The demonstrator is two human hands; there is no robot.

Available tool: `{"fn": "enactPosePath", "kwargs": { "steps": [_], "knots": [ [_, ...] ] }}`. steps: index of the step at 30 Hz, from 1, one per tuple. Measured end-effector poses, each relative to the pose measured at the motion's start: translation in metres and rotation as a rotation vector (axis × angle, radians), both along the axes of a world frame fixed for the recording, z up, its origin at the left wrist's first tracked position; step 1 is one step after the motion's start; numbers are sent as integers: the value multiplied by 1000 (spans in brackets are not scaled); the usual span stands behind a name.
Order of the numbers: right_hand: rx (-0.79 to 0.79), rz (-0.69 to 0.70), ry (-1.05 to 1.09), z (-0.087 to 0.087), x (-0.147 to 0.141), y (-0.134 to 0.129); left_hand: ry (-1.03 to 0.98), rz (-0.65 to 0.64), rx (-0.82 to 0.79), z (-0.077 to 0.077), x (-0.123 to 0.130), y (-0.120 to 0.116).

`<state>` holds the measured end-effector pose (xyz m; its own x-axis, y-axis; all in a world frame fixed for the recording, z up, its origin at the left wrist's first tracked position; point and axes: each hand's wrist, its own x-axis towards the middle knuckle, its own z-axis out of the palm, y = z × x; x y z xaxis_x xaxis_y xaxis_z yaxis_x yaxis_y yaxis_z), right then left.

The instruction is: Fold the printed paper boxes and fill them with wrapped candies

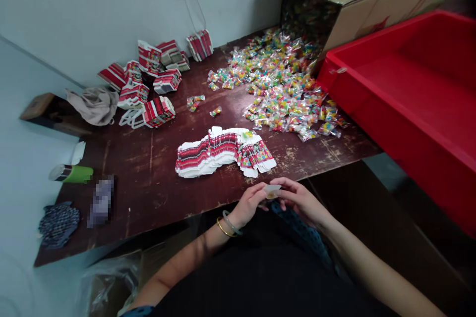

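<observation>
Near the table's front edge, my left hand (248, 204) and my right hand (297, 200) meet around a small white box (272, 188). The box has an open end facing up, and its lower part is hidden by my fingers. Just beyond my hands, a fanned row of flat red and white printed boxes (223, 148) lies on the dark red table (156, 198). One wrapped candy (247, 134) rests on top of the row. A large heap of colourful wrapped candies (282, 84) spreads behind it to the right.
A cardboard carton (357, 20) lies open behind the heap. On the right stands a red tray (401, 104). Bundled printed boxes (158, 111) are stacked back left. A beige cloth (97, 105), a green bottle (80, 174) and a checked cloth (59, 224) lie at the left.
</observation>
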<state>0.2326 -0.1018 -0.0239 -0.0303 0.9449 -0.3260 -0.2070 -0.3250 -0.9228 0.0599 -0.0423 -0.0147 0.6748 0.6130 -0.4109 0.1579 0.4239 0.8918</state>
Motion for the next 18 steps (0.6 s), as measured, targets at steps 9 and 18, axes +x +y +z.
{"fn": "enactPosePath", "kwargs": {
  "steps": [9, 18],
  "knots": [
    [400, 100, -403, 29, 5, 20, -23, -68, 116, 4, -2, 20],
    [586, 119, -596, 6, -2, 22, -130, -84, -127, -5, -10, 16]
  ]
}}
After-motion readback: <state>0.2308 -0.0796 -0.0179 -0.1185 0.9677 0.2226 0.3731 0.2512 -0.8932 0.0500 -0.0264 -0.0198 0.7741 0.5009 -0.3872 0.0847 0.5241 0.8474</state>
